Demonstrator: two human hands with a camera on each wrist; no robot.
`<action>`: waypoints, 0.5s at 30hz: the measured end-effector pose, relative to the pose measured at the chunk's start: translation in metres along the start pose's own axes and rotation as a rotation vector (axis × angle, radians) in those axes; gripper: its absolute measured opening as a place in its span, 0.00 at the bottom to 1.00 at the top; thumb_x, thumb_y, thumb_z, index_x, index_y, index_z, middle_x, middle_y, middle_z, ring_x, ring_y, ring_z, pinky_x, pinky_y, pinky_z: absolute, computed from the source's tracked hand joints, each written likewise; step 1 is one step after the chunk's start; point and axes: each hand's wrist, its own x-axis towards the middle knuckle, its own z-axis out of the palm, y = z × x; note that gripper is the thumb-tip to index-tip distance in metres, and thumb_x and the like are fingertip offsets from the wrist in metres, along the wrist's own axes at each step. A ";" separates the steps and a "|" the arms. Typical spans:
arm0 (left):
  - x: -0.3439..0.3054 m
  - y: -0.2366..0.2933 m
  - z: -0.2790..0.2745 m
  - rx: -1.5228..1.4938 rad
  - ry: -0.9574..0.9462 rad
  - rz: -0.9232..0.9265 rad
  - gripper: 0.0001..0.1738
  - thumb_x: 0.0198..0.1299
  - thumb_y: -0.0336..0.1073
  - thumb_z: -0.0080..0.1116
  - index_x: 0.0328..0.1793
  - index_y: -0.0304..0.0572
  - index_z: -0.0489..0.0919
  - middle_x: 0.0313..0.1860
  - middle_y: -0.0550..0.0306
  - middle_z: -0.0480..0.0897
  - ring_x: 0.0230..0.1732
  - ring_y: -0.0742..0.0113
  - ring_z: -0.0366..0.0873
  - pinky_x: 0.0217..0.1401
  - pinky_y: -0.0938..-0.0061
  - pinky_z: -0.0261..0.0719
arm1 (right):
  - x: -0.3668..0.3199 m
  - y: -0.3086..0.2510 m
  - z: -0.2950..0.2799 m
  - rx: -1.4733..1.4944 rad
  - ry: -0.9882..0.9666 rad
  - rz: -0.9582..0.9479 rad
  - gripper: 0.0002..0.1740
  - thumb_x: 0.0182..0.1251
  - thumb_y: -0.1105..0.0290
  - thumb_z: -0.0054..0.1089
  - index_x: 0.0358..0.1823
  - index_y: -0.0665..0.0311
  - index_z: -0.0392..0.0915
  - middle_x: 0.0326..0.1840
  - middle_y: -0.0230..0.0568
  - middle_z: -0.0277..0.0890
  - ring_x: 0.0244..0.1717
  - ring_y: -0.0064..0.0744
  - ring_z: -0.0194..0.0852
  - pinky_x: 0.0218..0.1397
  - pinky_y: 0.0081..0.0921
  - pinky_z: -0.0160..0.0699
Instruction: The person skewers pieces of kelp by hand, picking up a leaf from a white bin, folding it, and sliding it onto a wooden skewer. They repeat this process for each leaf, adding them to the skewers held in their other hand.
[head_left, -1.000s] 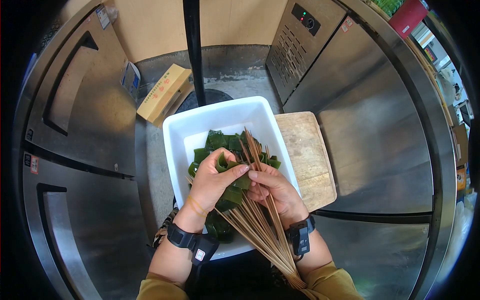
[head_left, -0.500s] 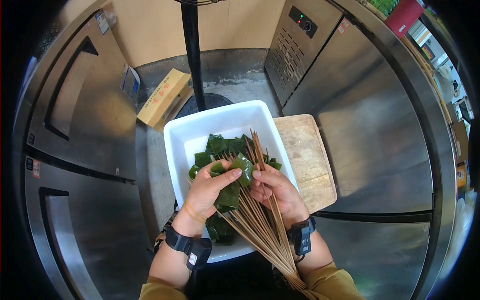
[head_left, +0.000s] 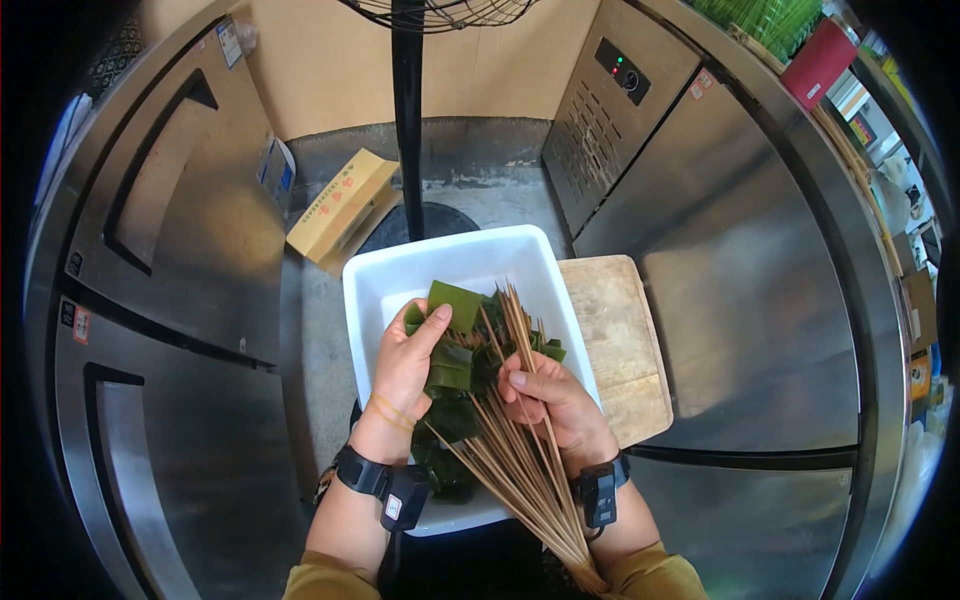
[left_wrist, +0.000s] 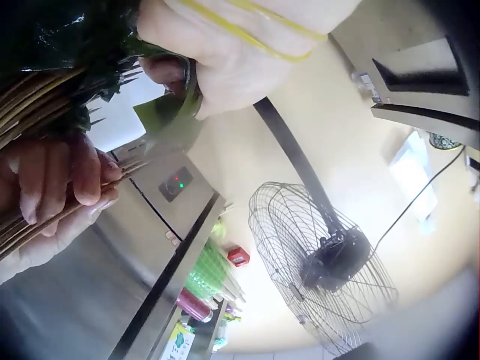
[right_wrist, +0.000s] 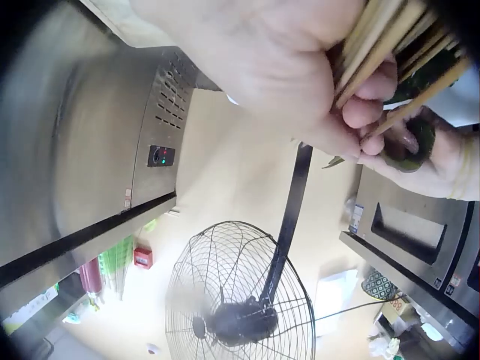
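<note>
In the head view my left hand (head_left: 398,365) pinches a flat green piece of kelp (head_left: 456,304) between thumb and fingers, over a white basin (head_left: 548,262). My right hand (head_left: 556,398), just to the right, grips several bamboo skewers (head_left: 515,318), with one slanting skewer between thumb and fingertips. A larger fan of skewers (head_left: 510,470) runs under that hand toward my right forearm. More dark green kelp (head_left: 442,472) lies in the basin below, with some folded pieces by the skewers. The left wrist view shows a kelp edge (left_wrist: 161,116) close to the right hand's skewer tips.
A wooden board (head_left: 620,350) lies to the basin's right. Behind the basin stand a fan pole (head_left: 408,130) and an open yellow carton (head_left: 345,208). Steel refrigerator cabinets (head_left: 750,280) flank both sides.
The right thumb has let go of the kelp, and my right hand has moved a little away from the left. The left hand now holds the flat piece spread upward. The head view has tilted up slightly.
</note>
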 end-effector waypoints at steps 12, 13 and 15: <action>0.006 -0.001 0.002 0.006 -0.001 0.148 0.06 0.65 0.32 0.56 0.44 0.38 0.76 0.38 0.60 0.82 0.36 0.77 0.77 0.40 0.82 0.76 | 0.003 0.003 -0.001 -0.100 0.023 0.043 0.03 0.65 0.74 0.58 0.39 0.63 0.76 0.27 0.36 0.78 0.15 0.12 0.64 0.16 0.07 0.57; 0.007 -0.002 0.002 0.004 0.002 0.154 0.06 0.65 0.33 0.56 0.44 0.38 0.76 0.38 0.60 0.82 0.36 0.77 0.77 0.40 0.82 0.76 | 0.003 0.003 0.000 -0.109 0.030 0.047 0.03 0.65 0.74 0.58 0.39 0.63 0.76 0.27 0.36 0.78 0.15 0.12 0.64 0.16 0.08 0.57; 0.008 -0.002 0.003 -0.002 0.007 0.167 0.07 0.65 0.33 0.55 0.43 0.38 0.76 0.38 0.60 0.82 0.36 0.77 0.77 0.40 0.82 0.76 | 0.003 0.003 0.000 -0.128 0.045 0.054 0.03 0.65 0.74 0.58 0.39 0.63 0.76 0.27 0.35 0.77 0.15 0.12 0.64 0.16 0.08 0.56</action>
